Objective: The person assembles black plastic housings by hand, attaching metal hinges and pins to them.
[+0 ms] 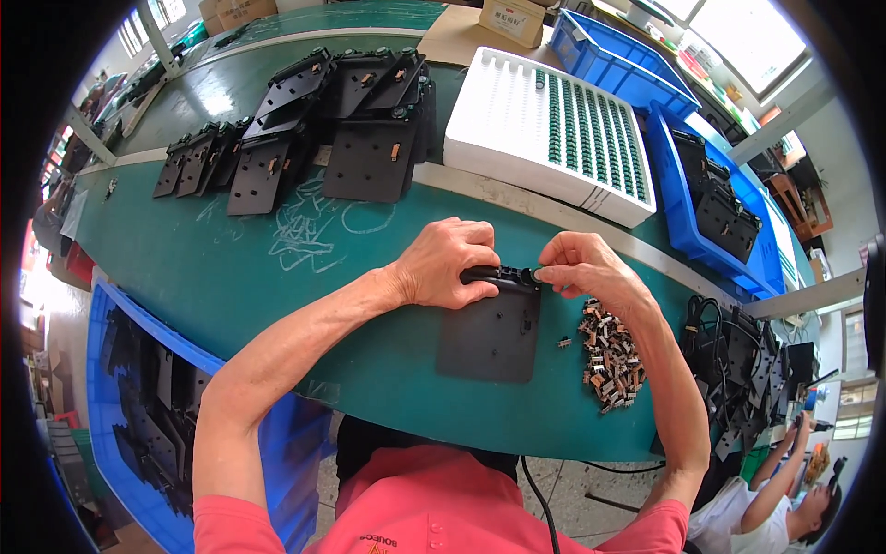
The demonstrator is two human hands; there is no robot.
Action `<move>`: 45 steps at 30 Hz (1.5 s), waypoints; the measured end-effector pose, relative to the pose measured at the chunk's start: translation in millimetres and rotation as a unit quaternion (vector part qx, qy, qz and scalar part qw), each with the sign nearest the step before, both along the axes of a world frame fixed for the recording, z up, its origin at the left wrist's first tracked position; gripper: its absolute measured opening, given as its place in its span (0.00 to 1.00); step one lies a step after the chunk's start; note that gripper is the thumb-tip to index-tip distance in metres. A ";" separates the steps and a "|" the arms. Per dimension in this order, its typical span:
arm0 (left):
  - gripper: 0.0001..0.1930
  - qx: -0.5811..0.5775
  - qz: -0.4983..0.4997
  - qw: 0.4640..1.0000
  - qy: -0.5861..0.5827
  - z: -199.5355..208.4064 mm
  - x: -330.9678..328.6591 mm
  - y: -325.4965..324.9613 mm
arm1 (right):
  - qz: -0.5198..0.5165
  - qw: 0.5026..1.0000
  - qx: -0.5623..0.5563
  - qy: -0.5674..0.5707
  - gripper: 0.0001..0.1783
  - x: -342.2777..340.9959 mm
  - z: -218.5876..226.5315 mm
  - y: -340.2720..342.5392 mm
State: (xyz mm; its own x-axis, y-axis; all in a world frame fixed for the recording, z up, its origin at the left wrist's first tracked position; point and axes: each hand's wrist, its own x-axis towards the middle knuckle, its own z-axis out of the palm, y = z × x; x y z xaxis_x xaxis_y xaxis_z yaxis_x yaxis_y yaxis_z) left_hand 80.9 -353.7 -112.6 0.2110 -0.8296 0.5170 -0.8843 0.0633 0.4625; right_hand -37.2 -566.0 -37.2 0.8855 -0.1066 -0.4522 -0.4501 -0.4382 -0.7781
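A black flat plate (pixel 487 334) with a tubular ridge along its far edge lies on the green table in front of me. My left hand (pixel 450 262) is closed around the left part of that ridge, fingers over it and thumb on the near side. At the ridge's right end, my right hand (pixel 587 268) pinches a small dark round piece (pixel 530 276), mostly covered by the fingertips. Beside my right forearm lies a heap of small metal-and-brown electronic parts (pixel 611 360), with one loose part (pixel 565 343) to its left.
A white foam tray (pixel 489 115) holds rows of green-and-dark round parts (pixel 591 129). Stacked black plates (pixel 367 159) stand far left. Blue crates (pixel 669 189) of black plates flank me, and black cables (pixel 706 323) lie right. Another person (pixel 766 503) is at lower right.
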 end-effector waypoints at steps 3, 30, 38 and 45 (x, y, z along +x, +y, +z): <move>0.13 0.017 0.013 1.000 0.003 3.5 -1.6 0.9 | -0.017 1.000 0.011 -0.020 0.12 -5.6 -2.2 1.1; 0.14 0.006 0.008 1.000 -0.001 0.8 -1.4 -1.9 | -0.093 0.991 0.073 -0.058 0.10 -15.3 -25.6 7.8; 0.14 0.001 0.008 1.000 0.000 -0.1 -1.9 -0.5 | -0.143 0.986 0.028 -0.080 0.10 -23.4 -22.1 24.7; 0.13 0.016 0.016 1.000 0.003 3.1 -2.8 -0.1 | -0.081 0.981 -0.104 -0.140 0.09 -25.6 -24.7 11.5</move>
State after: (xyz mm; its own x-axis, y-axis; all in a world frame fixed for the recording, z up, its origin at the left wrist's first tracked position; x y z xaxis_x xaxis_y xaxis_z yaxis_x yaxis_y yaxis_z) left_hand 78.0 -353.8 -109.4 0.2417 -0.8385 0.4883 -0.8825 0.0193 0.4699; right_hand -62.7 -554.5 -61.8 0.9359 -0.3201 -0.1470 -0.3081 -0.5416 -0.7821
